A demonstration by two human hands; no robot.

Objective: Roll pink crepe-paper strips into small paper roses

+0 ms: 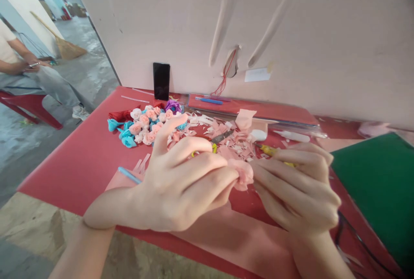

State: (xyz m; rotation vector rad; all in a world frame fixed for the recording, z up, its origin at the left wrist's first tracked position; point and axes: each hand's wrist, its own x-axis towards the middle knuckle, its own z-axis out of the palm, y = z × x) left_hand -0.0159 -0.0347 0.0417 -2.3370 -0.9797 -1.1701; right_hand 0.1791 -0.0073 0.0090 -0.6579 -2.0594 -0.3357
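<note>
A small pink paper flower is pinched in the fingertips of my left hand, whose index finger sticks up and away from the others. My right hand comes in from the other side with curled fingers, their tips closed at the flower's right edge. Beyond the hands lie pink paper scraps, a dark blade and a yellow handle partly hidden by my right hand. A heap of finished paper roses in pink, white, blue, red and purple sits to the left.
A phone leans on the pale panel behind the red table. Pink paper lies under my hands. A green board is at right, near a black cable. A person sits at far left.
</note>
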